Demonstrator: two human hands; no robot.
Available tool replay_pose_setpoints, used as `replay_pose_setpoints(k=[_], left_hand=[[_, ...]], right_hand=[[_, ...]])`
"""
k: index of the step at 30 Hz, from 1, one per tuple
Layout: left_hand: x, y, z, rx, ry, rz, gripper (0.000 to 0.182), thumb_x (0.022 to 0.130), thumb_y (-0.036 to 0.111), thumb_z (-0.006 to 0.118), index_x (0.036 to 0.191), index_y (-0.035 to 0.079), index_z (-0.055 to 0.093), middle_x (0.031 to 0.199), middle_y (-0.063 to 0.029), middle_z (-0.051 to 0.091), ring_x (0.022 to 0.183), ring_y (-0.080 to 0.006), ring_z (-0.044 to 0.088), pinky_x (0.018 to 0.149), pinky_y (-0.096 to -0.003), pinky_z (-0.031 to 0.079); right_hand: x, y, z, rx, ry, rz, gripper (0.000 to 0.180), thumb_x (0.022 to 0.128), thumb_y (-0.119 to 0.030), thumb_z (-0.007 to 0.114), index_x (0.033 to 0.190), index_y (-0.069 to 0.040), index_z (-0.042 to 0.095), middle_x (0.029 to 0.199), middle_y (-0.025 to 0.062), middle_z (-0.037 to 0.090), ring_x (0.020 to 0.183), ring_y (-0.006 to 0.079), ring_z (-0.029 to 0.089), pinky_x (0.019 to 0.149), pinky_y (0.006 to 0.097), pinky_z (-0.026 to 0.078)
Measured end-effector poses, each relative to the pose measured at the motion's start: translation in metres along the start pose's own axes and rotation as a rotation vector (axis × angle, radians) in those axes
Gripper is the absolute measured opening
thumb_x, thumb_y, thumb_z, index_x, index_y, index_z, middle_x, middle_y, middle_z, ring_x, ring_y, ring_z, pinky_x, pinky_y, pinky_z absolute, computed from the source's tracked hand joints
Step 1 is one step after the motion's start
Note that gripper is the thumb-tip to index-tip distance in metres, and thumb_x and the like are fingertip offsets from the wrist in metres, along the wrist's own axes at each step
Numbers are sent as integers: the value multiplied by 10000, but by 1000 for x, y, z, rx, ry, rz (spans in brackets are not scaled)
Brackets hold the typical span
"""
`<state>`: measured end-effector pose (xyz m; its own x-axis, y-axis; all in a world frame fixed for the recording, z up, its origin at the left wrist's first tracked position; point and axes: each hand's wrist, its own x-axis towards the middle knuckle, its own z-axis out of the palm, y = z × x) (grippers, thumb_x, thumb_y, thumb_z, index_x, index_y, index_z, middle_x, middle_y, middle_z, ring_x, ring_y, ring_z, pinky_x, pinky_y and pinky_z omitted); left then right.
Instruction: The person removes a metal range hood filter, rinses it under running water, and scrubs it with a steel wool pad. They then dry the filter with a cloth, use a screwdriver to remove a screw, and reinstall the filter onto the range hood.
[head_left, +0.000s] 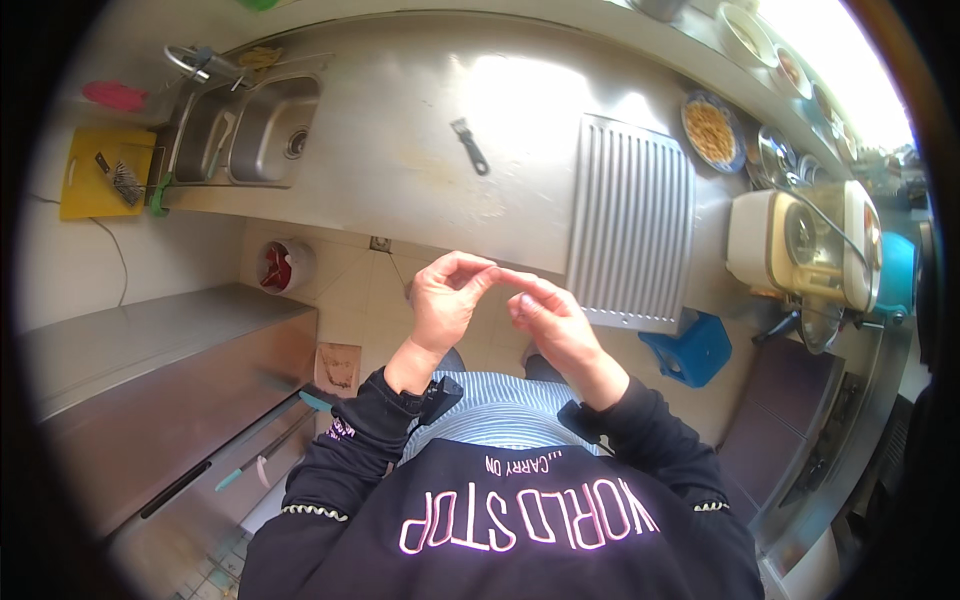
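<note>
My left hand (442, 304) is raised in front of the striped apron, its thumb and index fingertip brought together. The extended fingers of my right hand (559, 326) meet those tips, while its thumb stays bent lower. Nothing can be made out between the fingertips, and I cannot tell whether something small is pinched there. Beyond the hands, a peeler with a dark handle (470, 146) lies on the stainless steel counter (390, 142). A ridged metal panel (634, 225) lies to the right of my right hand, its near end past the counter's front edge.
A double sink (274, 127) is set into the counter's left end. At the right are a plate of pale food pieces (711, 133) and a cream-coloured kitchen machine (802, 247). A blue plastic stool (690, 349) and a white bucket (285, 266) stand on the floor.
</note>
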<state>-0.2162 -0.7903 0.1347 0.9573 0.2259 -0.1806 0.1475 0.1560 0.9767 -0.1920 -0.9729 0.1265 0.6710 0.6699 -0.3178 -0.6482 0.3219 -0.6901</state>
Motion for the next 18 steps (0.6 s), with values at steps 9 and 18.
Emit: replay_pose_setpoints(k=[9, 18], left_hand=[[81, 14, -229, 394, 150, 194, 51, 949, 39, 640, 933, -7, 655, 834, -88, 690, 758, -162, 703, 703, -271, 560], [246, -7, -433, 978, 280, 59, 300, 981, 365, 569, 955, 75, 641, 863, -88, 674, 807, -288, 619, 759, -489, 455]], right_hand=[[195, 78, 156, 69, -78, 52, 551, 987, -124, 602, 1503, -80, 416, 1186, -23, 581, 901, 59, 498, 829, 226, 436], [323, 61, 35, -1900, 928, -1, 329, 857, -193, 670, 1159, -67, 638, 1088, 174, 657, 1019, 364, 639, 872, 477, 522]])
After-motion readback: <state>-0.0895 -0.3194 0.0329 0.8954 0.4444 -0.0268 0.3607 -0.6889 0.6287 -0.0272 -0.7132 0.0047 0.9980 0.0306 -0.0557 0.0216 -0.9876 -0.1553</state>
